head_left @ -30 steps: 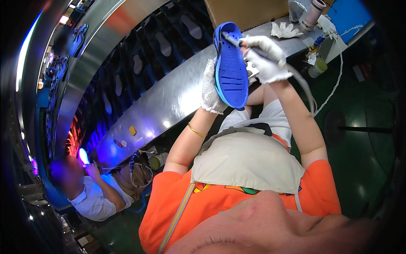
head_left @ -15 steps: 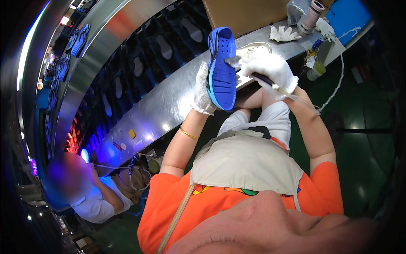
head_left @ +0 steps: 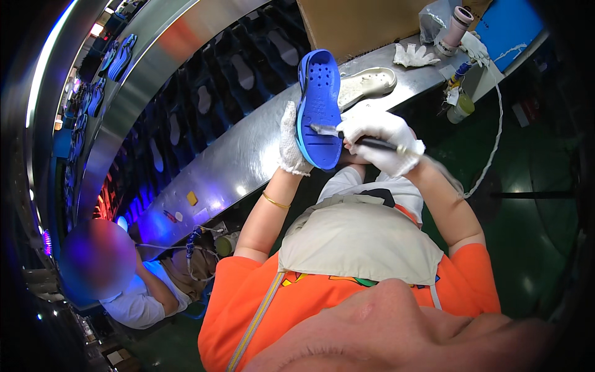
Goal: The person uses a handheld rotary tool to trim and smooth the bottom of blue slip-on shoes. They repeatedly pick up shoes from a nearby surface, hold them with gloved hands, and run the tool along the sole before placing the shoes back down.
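Blue clog sole under the brush.
Gloved left hand [head_left: 292, 146] grips the blue clog [head_left: 320, 108] upright; right hand [head_left: 379, 141] fingers closed around a brush [head_left: 356, 139], bristles touching the sole.

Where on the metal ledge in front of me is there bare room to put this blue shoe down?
The metal ledge is bare from the blue shoe in the left hand down to the small yellow tag. It is crowded at the far end: a pale sole, a spare white glove and a pink-capped bottle. The right hand holds a brush.
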The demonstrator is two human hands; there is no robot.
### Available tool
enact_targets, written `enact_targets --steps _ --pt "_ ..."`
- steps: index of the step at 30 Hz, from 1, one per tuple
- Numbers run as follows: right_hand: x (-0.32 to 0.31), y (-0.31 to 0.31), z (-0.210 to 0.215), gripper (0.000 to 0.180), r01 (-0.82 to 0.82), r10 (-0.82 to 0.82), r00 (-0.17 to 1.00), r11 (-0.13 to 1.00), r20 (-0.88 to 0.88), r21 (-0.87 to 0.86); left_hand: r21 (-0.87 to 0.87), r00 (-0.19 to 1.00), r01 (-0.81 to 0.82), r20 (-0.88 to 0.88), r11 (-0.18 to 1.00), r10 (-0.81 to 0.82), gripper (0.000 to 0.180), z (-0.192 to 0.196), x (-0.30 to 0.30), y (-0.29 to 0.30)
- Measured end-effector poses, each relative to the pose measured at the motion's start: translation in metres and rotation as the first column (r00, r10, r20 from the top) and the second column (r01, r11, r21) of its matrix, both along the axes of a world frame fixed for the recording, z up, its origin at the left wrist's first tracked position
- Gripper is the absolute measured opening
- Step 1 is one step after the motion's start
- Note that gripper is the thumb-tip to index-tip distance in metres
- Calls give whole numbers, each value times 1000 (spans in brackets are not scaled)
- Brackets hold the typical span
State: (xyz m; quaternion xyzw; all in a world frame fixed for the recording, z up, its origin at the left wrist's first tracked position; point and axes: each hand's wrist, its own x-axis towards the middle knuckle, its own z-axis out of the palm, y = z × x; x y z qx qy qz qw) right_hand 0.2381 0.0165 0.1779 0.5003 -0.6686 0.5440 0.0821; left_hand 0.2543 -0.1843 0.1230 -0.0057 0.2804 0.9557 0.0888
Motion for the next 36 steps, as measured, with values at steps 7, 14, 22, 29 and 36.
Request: enact_targets --steps 7,14,22,29,36 --pt "-18 -7 -3 14 -101 806 349 539 477 -836 21 993 121 -2 992 -121 50 9 9 18" --pt "-10 -44 -3 15 -168 882 197 461 428 -871 -21 990 122 -63 992 -123 41 -1 18 29" --pt "-20 -9 -29 18 -152 884 296 418 363 -895 309 944 323 -171 895 -282 69 16 18 8" --pt "-3 -6 -26 14 57 562 504 736 656 -675 311 964 257 -153 915 -219 70 7 1 -4" --pt "-7 -9 -36 15 -31 268 454 958 850 -285 95 987 147 -81 985 -139 73 9 11 -7"
